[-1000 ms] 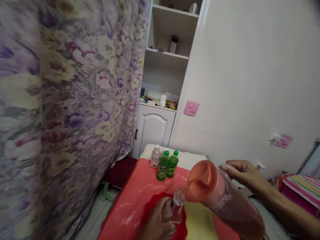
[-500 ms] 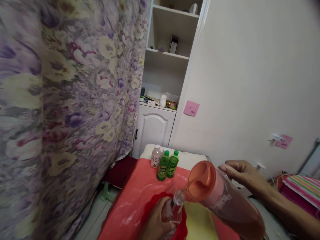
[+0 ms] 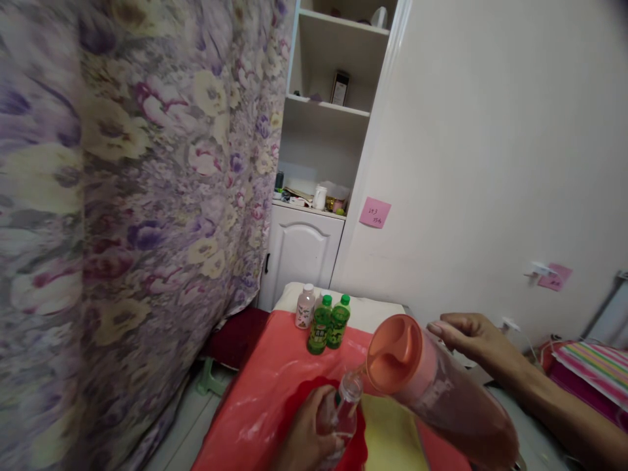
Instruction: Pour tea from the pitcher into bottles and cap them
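Observation:
My left hand (image 3: pixel 311 428) is wrapped around a clear bottle (image 3: pixel 349 396), whose open mouth leans toward a pitcher. My right hand (image 3: pixel 466 335) grips that pitcher (image 3: pixel 456 402) from its far side; the handle is hidden. The pitcher is tipped to the left, its orange lid (image 3: pixel 395 353) close to the bottle's mouth, and a thin stream of liquid runs between them. Brownish liquid shows through the pitcher's wall. Below the bottle lies a red scalloped-edged tray or basin (image 3: pixel 362 441), partly covered by my left hand.
Two green bottles (image 3: pixel 320 330) and a pale bottle with a white cap (image 3: pixel 305 307) stand on the red-covered table (image 3: pixel 245 405); another white-capped one is mostly hidden behind. A yellow cloth (image 3: pixel 392 435) lies right of the basin. A floral curtain (image 3: pixel 147 196) hangs at left.
Almost nothing differs. Both hands keep their places, the pitcher stays tipped at the bottle's mouth, and the view has shifted only very slightly.

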Available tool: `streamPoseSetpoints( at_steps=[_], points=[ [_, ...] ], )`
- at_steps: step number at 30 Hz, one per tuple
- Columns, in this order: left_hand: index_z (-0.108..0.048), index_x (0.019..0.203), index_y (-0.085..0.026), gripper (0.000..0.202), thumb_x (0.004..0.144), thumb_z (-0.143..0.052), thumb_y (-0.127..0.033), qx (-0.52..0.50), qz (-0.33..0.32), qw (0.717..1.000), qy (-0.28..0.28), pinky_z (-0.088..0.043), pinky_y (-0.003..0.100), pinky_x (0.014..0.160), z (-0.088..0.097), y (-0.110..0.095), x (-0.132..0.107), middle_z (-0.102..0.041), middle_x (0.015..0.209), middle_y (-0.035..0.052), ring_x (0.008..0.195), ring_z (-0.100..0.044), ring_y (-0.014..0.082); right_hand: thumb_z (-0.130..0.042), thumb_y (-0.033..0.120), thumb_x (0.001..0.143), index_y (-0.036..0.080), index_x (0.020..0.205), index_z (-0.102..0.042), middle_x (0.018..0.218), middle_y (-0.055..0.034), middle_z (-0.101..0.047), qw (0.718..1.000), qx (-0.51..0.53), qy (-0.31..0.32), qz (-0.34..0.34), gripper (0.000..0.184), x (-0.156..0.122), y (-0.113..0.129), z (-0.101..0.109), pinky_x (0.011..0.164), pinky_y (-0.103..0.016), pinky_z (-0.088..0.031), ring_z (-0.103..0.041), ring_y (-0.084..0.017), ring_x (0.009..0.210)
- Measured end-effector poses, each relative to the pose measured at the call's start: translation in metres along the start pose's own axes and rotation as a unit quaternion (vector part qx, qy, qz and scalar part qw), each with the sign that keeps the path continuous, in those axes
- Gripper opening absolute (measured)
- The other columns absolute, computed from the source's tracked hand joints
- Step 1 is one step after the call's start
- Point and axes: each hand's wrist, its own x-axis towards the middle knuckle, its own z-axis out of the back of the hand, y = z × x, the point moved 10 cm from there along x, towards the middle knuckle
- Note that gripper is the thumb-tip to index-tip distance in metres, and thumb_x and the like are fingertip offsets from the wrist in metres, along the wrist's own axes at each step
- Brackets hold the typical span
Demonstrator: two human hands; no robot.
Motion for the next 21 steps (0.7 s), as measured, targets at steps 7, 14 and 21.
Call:
streamPoseSetpoints(
  at_steps=[7, 14, 21],
  points=[
    [-0.057, 0.121, -0.022, 0.072, 0.051, -0.066, -0.008, 0.016, -0.014, 1.000, -0.012, -0.046, 0.041, 0.103, 0.0040, -0.0020, -0.0004, -0.068, 0.123, 0.0086, 0.120, -0.059, 0.0317, -0.054, 0.068, 0.083, 0.022, 0.060, -0.039, 0.056, 0.0066, -0.030, 1.000, 0.001, 0.009, 0.003, 0.053, 0.0014, -0.0050, -0.0003, 0.050, -0.027, -0.019, -0.027, -0.010, 0.053],
    [-0.059, 0.121, -0.022, 0.072, 0.051, -0.067, -0.008, 0.006, -0.014, 1.000, -0.018, -0.046, 0.042, 0.104, 0.0053, 0.0020, 0.0005, -0.069, 0.124, 0.0085, 0.121, -0.059, 0.0325, -0.056, 0.068, 0.082, 0.022, 0.059, -0.038, 0.058, 0.0070, -0.026, 1.000, 0.000, -0.001, 0.003, 0.054, 0.0006, -0.0006, -0.0004, 0.051, -0.028, -0.018, -0.022, -0.010, 0.055],
    [-0.059, 0.121, -0.022, 0.070, 0.053, -0.069, -0.009, 0.005, -0.019, 1.000, -0.012, -0.049, 0.039, 0.098, 0.0038, -0.0013, -0.0010, -0.070, 0.119, 0.0071, 0.113, -0.062, 0.0299, -0.056, 0.067, 0.081, 0.022, 0.058, -0.038, 0.058, 0.0066, -0.026, 1.000, -0.008, -0.007, 0.012, 0.054, 0.0007, 0.0032, -0.0016, 0.053, -0.028, -0.018, -0.021, -0.010, 0.056]
  ],
)
